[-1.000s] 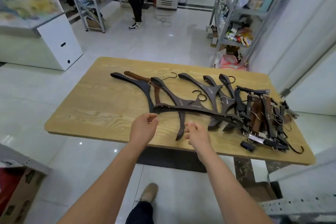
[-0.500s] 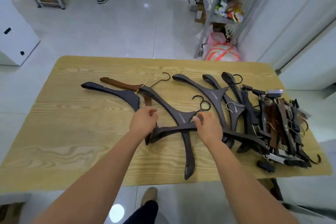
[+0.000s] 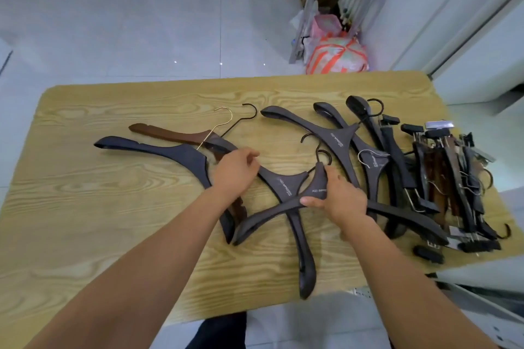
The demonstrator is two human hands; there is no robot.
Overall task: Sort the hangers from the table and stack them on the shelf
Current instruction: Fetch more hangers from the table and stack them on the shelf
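left side: a navy hanger and a brown hanger lie flat on the table, nobody touching them
left hand: fingers curled over the upper arm of the crossed hanger, looks like a loose hold
right hand: thumb and fingers pinch the neck of the front hanger, which lies across the crossed one
risk: the hooks overlap right there, so lifting one probably drags its neighbour along
right pile: clip hangers in a heap, so snags are likely
containers: the rack behind the table holds packets; the striped bag on the floor is stuffed, contents can't tell
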